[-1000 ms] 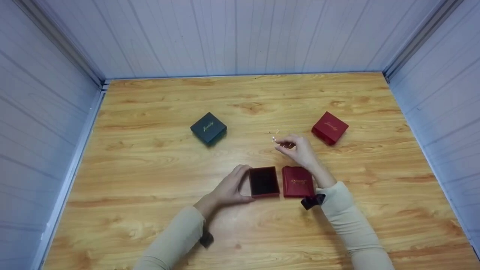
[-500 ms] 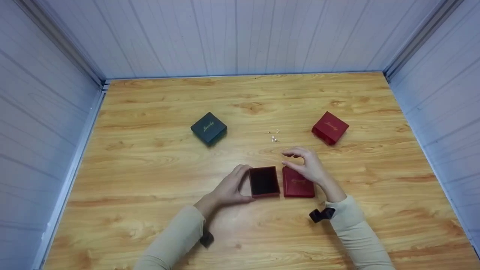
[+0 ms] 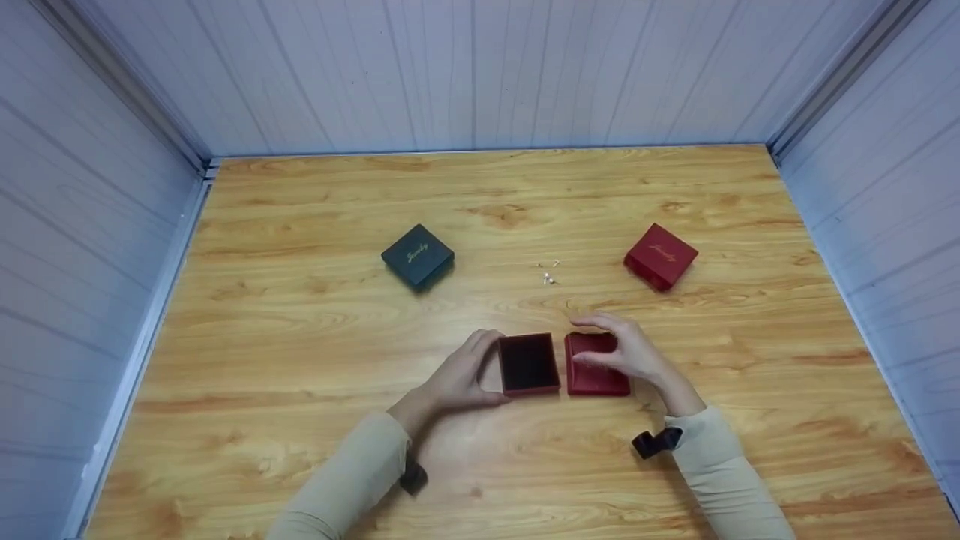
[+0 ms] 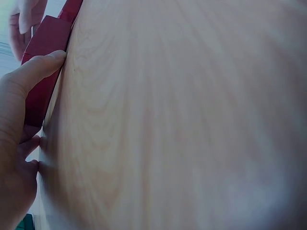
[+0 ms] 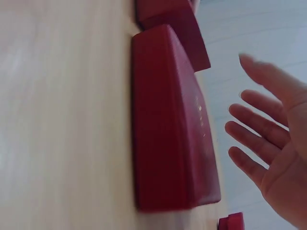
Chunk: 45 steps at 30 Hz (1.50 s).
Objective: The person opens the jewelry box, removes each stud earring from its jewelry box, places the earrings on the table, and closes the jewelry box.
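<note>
In the head view my left hand holds the open bottom of a red jewelry box, which has a dark interior. Its thumb presses one side of the box bottom in the left wrist view, with fingers at the far side. To the right lies the red box lid, top up, with gold lettering partly covered. Over that lid hovers my right hand, thumb and fingers spread apart. The right wrist view shows a gap between this hand and the lid.
Several tiny shiny pieces, apparently earrings, lie on the wooden table beyond the box. A closed dark green jewelry box stands at back left, a closed red jewelry box at back right. Pale panels border the table.
My right hand has let go of the small shiny pieces, which now lie on the table, and moved back toward me over the lid. The left hand and box bottom stay put.
</note>
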Each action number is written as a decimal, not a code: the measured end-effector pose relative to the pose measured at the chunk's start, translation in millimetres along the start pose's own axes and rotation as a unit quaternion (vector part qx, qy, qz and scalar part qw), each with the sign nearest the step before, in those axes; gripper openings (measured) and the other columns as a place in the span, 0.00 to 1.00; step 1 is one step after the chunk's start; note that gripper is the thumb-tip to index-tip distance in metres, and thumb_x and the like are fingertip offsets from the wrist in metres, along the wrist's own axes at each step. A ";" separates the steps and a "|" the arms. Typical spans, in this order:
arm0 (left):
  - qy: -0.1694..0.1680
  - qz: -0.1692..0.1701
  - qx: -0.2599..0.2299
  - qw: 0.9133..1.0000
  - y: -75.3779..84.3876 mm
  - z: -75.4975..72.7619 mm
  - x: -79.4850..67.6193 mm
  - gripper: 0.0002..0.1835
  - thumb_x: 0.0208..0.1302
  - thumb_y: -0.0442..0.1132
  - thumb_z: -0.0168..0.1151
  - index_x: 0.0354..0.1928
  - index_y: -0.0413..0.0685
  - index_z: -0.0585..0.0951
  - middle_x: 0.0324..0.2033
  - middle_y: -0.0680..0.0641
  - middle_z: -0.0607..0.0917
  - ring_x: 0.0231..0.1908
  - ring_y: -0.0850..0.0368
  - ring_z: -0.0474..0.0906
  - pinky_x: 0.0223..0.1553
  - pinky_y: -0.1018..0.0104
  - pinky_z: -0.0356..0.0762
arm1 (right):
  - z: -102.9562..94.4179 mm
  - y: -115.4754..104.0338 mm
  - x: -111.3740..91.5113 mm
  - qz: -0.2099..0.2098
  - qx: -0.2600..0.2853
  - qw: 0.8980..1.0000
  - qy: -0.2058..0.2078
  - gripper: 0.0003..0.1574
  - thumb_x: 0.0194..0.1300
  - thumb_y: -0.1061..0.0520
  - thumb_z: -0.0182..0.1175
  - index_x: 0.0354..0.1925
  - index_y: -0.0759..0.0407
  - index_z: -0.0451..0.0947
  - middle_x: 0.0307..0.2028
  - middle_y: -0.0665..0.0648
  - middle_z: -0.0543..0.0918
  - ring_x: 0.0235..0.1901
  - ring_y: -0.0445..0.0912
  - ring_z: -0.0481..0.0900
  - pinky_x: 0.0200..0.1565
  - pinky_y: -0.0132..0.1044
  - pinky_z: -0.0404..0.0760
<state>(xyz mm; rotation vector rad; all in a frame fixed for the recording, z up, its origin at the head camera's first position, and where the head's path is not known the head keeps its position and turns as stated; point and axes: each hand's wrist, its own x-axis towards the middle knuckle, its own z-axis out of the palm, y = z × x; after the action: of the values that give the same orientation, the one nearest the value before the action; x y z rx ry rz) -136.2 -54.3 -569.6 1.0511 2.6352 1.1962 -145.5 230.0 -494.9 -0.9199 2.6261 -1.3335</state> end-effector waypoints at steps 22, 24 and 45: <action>0.014 0.021 -0.002 1.000 -1.4 1.2 0.2 0.47 0.36 0.54 0.71 0.58 0.43 0.62 0.51 0.49 0.66 0.52 0.59 0.62 0.55 0.66 0.60 | 4.5 49.6 -22.4 -0.036 -0.042 0.992 -0.110 0.57 0.34 0.43 0.73 0.60 0.62 0.63 0.59 0.61 0.63 0.59 0.54 0.58 0.57 0.50 0.58; 0.014 0.023 -0.002 1.000 -1.7 1.2 0.1 0.47 0.36 0.54 0.71 0.58 0.43 0.62 0.51 0.49 0.67 0.52 0.59 0.62 0.55 0.66 0.60 | 5.0 49.8 -23.1 -0.040 -0.051 0.991 -0.115 0.58 0.33 0.43 0.73 0.61 0.62 0.62 0.60 0.62 0.63 0.59 0.55 0.58 0.57 0.51 0.58; 0.008 0.010 -0.005 1.000 -1.1 1.2 0.8 0.46 0.36 0.56 0.70 0.58 0.46 0.61 0.50 0.51 0.66 0.51 0.61 0.62 0.55 0.67 0.60 | 6.5 47.7 -26.8 -0.011 -0.107 0.986 -0.123 0.58 0.35 0.44 0.73 0.62 0.60 0.60 0.58 0.60 0.64 0.57 0.54 0.60 0.54 0.51 0.56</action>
<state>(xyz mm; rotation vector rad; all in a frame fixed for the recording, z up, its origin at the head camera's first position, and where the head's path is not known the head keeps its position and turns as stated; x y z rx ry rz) -137.0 -53.6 -571.0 1.0735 2.6332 1.2249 -144.6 261.0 -540.5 -1.0663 2.6050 -0.8844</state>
